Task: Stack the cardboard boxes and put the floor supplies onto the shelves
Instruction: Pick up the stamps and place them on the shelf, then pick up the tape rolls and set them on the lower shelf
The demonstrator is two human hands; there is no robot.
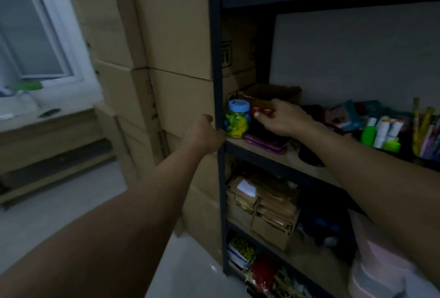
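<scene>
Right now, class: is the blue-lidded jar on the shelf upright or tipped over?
Upright: the jar stands on its base, blue lid uppermost.

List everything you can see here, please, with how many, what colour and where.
cardboard boxes: several, brown, stacked left of the shelves
shelf unit: one, black frame, right
jar: one, clear with blue lid, middle shelf's left end
open box: one, brown, behind the jar
bottles: several, green and white, middle shelf, right
paper packets: many, brown, shelf below
left hand: one, grips the shelf unit's front post
right hand: one, beside the jar; grip unclear
</scene>
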